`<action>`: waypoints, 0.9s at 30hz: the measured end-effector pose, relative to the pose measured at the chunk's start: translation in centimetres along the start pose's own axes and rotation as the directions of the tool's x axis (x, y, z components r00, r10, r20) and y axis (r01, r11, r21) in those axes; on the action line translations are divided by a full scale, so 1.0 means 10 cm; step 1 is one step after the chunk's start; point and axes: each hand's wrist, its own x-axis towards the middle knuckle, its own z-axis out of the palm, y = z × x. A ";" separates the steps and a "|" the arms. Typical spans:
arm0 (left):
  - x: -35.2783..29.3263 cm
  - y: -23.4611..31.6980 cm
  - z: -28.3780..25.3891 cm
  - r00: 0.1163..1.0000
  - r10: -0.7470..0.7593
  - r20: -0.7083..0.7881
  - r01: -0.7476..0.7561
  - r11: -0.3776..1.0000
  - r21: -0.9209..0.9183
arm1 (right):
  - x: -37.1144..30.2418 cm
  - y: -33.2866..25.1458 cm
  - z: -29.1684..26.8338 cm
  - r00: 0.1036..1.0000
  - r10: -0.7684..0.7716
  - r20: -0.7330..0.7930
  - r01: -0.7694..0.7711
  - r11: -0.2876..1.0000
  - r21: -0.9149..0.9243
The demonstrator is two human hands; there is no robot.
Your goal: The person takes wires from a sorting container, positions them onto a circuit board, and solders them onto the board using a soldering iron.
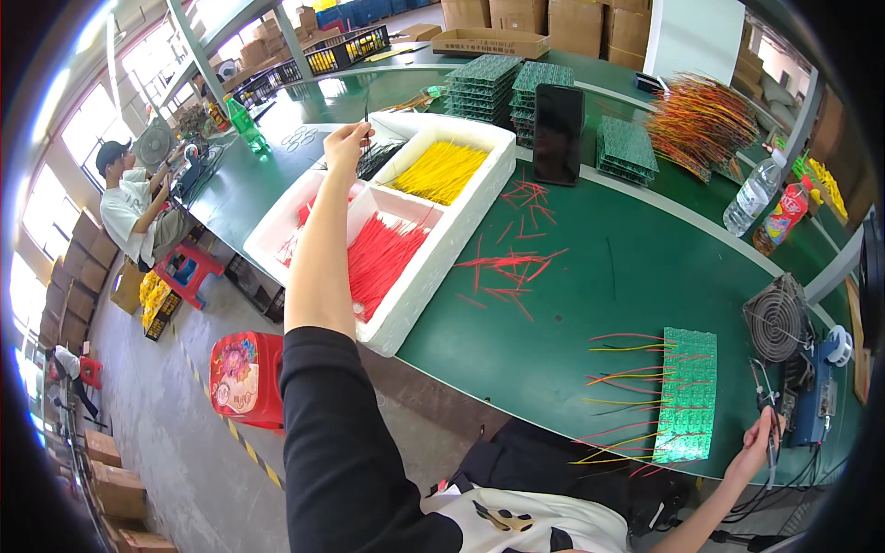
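Observation:
My left hand (348, 146) is stretched out over the far end of a white foam box (502, 152), fingers pinched. A thin black wire (367, 103) stands up from them. Close by it lie black wires (380, 162) in one compartment, and yellow wires (441, 172) and red wires (387, 263) fill others. At the lower right, my right hand (763, 433) is closed round a slim soldering iron (771, 452). Left of that hand lies a green circuit board panel (687, 396), with red, yellow and black wires sticking out of its left side.
Loose red wires (512, 264) are scattered on the green table (590, 276). Behind stand stacked boards (484, 83), a dark phone (559, 134) and a wire bundle (705, 124). A fan (776, 318) and blue soldering station (813, 392) sit right. Another person (134, 203) sits far left.

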 end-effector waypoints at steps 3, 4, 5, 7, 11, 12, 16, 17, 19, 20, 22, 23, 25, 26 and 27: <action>0.02 -0.02 0.03 1.000 0.010 0.000 -0.010 1.000 -0.015 | 0.00 -0.01 0.03 1.000 -0.008 -0.004 0.008 1.000 0.001; 0.01 -0.01 0.04 1.000 -0.017 -0.003 0.016 0.997 -0.080 | 0.00 -0.02 0.04 1.000 -0.014 -0.013 0.014 1.000 0.001; 0.03 -0.03 0.04 1.000 -0.017 -0.002 0.017 0.997 -0.081 | 0.00 -0.02 0.03 1.000 -0.014 -0.013 0.014 1.000 0.000; 0.05 -0.06 0.01 0.999 -0.010 0.047 0.012 0.998 -0.056 | 0.01 -0.01 0.01 1.000 -0.018 -0.004 0.018 1.000 0.001; 0.20 -0.16 -0.05 0.998 0.053 -0.015 -0.052 0.996 0.071 | -0.02 -0.04 0.06 1.000 -0.002 -0.014 0.002 1.000 0.000; 0.22 -0.17 -0.05 0.999 0.036 -0.017 -0.035 0.999 0.037 | -0.01 -0.03 0.05 1.000 -0.008 -0.008 0.008 1.000 0.000; 0.17 -0.13 -0.03 1.000 -0.018 0.015 0.020 0.993 -0.118 | -0.01 -0.03 0.03 1.000 -0.014 -0.007 0.014 1.000 -0.006; 0.15 -0.12 -0.03 1.000 -0.018 0.012 0.020 0.993 -0.116 | -0.01 -0.03 0.04 1.000 -0.013 -0.005 0.013 1.000 -0.005; 0.13 -0.08 -0.03 1.000 -0.008 -0.004 0.007 0.988 -0.152 | -0.02 -0.04 0.05 1.000 -0.011 0.002 0.011 1.000 -0.014; 0.12 -0.07 -0.03 1.000 -0.009 -0.006 0.008 0.989 -0.151 | -0.02 -0.05 0.05 1.000 -0.010 0.004 0.010 1.000 -0.014; 0.10 -0.04 -0.03 1.000 0.006 -0.016 -0.009 0.981 -0.194 | -0.02 -0.05 0.06 1.000 -0.003 0.005 0.003 1.000 -0.015; 0.08 -0.05 -0.02 1.000 0.005 -0.016 -0.008 0.980 -0.197 | -0.02 -0.04 0.04 1.000 -0.006 0.005 0.006 1.000 -0.015; 0.06 -0.06 -0.02 1.000 0.007 -0.002 -0.007 0.975 -0.220 | -0.03 -0.03 0.02 1.000 0.004 -0.011 -0.004 1.000 -0.011; 0.06 -0.05 -0.03 1.000 0.007 -0.004 -0.008 0.976 -0.218 | -0.02 -0.02 0.01 1.000 0.005 -0.009 -0.005 1.000 -0.010; 0.06 -0.05 -0.04 1.000 0.008 -0.002 -0.009 0.977 -0.212 | -0.01 0.00 0.00 1.000 0.001 -0.003 -0.001 1.000 -0.009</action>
